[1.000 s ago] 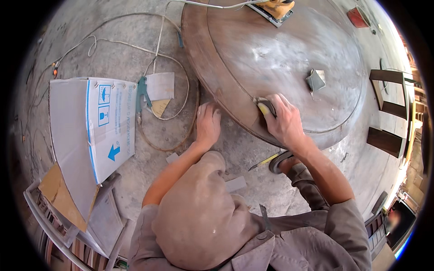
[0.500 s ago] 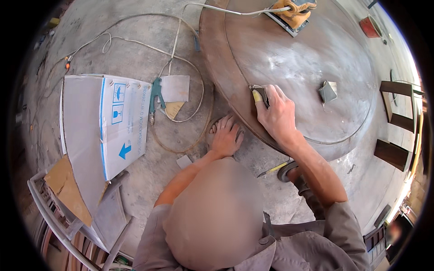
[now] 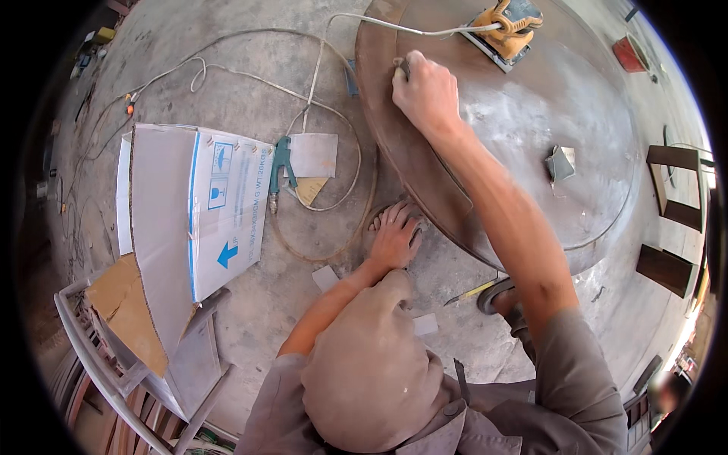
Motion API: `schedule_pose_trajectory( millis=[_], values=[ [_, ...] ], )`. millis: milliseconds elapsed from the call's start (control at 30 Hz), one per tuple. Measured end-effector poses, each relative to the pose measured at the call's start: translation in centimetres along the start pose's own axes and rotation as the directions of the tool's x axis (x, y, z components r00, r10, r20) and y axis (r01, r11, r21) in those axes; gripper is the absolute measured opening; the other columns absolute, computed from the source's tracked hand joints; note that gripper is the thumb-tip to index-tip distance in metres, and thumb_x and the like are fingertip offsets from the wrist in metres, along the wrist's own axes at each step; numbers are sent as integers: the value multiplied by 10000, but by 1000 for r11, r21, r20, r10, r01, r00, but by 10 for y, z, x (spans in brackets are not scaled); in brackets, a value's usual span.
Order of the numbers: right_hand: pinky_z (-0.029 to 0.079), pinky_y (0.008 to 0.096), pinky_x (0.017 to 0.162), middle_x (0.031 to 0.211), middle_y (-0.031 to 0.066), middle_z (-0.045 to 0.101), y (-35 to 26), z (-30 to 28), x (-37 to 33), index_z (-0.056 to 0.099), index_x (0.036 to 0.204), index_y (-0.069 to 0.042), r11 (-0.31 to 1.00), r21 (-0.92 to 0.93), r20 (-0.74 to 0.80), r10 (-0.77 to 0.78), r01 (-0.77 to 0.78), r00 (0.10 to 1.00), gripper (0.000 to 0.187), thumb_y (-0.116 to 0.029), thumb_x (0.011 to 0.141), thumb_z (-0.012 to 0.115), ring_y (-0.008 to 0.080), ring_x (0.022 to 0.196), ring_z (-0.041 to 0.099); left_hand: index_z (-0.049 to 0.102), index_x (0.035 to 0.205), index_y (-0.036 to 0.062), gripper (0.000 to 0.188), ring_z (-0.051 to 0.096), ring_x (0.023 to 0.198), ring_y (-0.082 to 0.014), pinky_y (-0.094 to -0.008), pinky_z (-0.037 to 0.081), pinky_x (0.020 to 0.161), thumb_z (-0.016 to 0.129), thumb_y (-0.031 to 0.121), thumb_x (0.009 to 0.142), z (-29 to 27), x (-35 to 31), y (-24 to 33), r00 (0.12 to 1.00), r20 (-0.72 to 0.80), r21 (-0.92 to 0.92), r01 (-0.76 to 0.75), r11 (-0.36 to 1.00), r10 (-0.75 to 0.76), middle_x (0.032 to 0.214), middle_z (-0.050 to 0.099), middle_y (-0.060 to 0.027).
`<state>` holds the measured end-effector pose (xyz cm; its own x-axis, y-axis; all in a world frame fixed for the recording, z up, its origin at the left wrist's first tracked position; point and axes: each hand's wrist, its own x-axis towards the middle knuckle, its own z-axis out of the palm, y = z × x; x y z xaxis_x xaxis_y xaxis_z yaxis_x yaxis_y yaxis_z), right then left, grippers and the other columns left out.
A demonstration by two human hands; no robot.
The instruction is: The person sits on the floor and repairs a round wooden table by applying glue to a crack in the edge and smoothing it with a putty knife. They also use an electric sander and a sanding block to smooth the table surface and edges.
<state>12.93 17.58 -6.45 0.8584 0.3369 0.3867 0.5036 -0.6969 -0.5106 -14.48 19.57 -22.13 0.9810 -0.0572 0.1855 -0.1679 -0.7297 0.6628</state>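
My right hand (image 3: 427, 92) is closed on a small, dark folded piece that looks like sandpaper (image 3: 403, 67), pressed to the brown rim of a large round tabletop (image 3: 485, 129). Most of that piece is hidden by the fingers. Below the rim, my left hand (image 3: 396, 236) lies palm down with fingers stretched, resting on something greyish that it mostly covers. Farther right on the tabletop lies another grey folded sheet (image 3: 561, 163), similar in look. A yellow power sander (image 3: 503, 32) stands at the far side of the top.
On the floor to the left stand a white and blue cardboard box (image 3: 227, 220) and a green air blow gun (image 3: 281, 167) with its looping hose. A white cord (image 3: 409, 30) crosses the tabletop's far left edge. A red bucket (image 3: 631, 54) and dark wooden frames (image 3: 675, 186) are at right.
My right hand has slid away from me and to the left along the rim, its arm stretching out over the tabletop. My left hand stays low beside the rim. The whole view has shifted slightly.
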Motion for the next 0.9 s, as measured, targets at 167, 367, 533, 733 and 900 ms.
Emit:
schedule_pose_trajectory(
  millis=[167,367,533,733,900],
  values=[
    [573,575,710,856,283,701,-9,-18,-35,618,944,13,998,0,116,55,-55,992,201,-183,937,662,484,769,700,665,1205,55,402,453,1376,-398,-538,379,1121,748,107,815,-1,-14,-4,998,26,-17,57,998,-57,1379,556,-165],
    [566,546,706,844,249,707,-4,-29,-41,590,894,-13,997,-57,63,-40,43,997,223,-217,963,650,468,789,701,672,1204,61,408,458,1368,-386,-527,382,1122,744,82,803,2,-5,3,998,45,-14,41,999,-41,1359,566,-156],
    [571,508,701,951,197,725,-1,-75,-106,629,953,-26,998,-55,265,-15,30,964,180,-197,971,681,428,837,698,681,1182,67,370,471,1351,-401,-540,393,1105,732,94,817,-2,-11,-1,999,7,-1,45,999,-45,1375,560,-167],
    [568,463,615,892,128,671,26,-131,-160,629,993,-61,989,51,202,-144,136,969,122,-137,933,704,368,769,707,676,1203,58,385,462,1362,-393,-532,386,1102,738,84,823,0,-3,7,997,37,-14,68,998,-67,1352,563,-150],
    [546,491,623,919,157,657,8,-80,-118,571,952,-45,989,-48,218,-127,141,968,140,-151,951,662,405,757,684,678,1206,40,389,466,1357,-388,-523,387,1107,736,84,824,-5,-13,1,1000,18,19,25,1000,-25,1329,574,-154]
  ],
)
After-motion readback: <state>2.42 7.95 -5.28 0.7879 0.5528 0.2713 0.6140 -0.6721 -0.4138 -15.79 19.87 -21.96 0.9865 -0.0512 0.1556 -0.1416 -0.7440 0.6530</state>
